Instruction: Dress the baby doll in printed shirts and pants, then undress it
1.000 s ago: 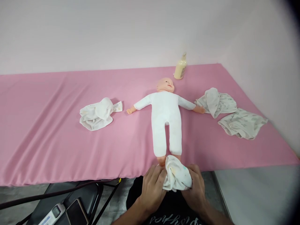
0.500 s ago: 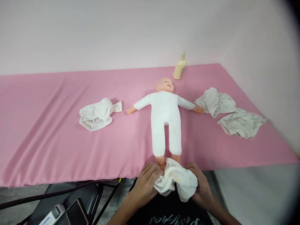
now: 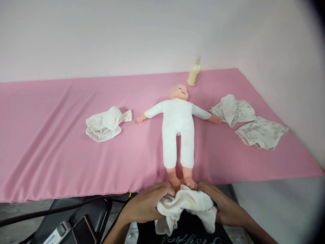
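A baby doll (image 3: 178, 128) in a white fabric body lies on its back, arms spread, with its bare feet at the front edge of the pink-covered table (image 3: 142, 156). Just below those feet, a bunched white baby garment (image 3: 186, 203) with small coloured prints is stretched between my hands. My left hand (image 3: 149, 201) is closed on its left side, close to one foot. On the opposite side my right hand (image 3: 215, 201) grips it, the fingers partly hidden by the fabric. The garment's upper edge meets the doll's toes; whether they are inside cannot be made out.
A pump bottle (image 3: 194, 74) stands near the wall beyond the doll's head. One white garment (image 3: 105, 124) lies left of the doll. Two printed garments, one folded (image 3: 235, 110) and one flat (image 3: 262, 133), lie right. A black chair (image 3: 99, 208) holds a phone (image 3: 83, 230) and a device (image 3: 58, 234).
My hands have spread apart and the garment has opened wider, shifting a little lower and left. The doll's legs have moved slightly left, and both feet now show more fully.
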Demonstrator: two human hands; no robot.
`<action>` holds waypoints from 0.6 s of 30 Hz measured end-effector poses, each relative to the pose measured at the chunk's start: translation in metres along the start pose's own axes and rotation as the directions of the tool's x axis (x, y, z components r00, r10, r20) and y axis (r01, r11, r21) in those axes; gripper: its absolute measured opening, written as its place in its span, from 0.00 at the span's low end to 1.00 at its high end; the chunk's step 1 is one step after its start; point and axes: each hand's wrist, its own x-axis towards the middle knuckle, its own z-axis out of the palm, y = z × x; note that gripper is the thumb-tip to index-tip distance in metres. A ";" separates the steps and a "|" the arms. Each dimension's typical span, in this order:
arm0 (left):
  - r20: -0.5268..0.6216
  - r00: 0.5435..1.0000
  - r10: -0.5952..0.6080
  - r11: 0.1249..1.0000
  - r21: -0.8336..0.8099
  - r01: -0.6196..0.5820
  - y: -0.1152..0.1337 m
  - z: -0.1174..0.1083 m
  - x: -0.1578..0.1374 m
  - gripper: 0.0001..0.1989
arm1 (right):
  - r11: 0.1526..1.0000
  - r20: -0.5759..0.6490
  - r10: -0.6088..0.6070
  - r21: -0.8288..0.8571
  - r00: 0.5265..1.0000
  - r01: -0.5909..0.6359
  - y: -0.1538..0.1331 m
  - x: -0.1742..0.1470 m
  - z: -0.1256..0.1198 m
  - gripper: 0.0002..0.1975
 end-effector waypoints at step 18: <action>0.215 0.906 0.365 0.876 -0.409 -0.256 0.028 -0.062 0.026 0.32 | 0.977 0.385 -0.150 0.199 0.911 0.077 -0.054 0.040 -0.110 0.14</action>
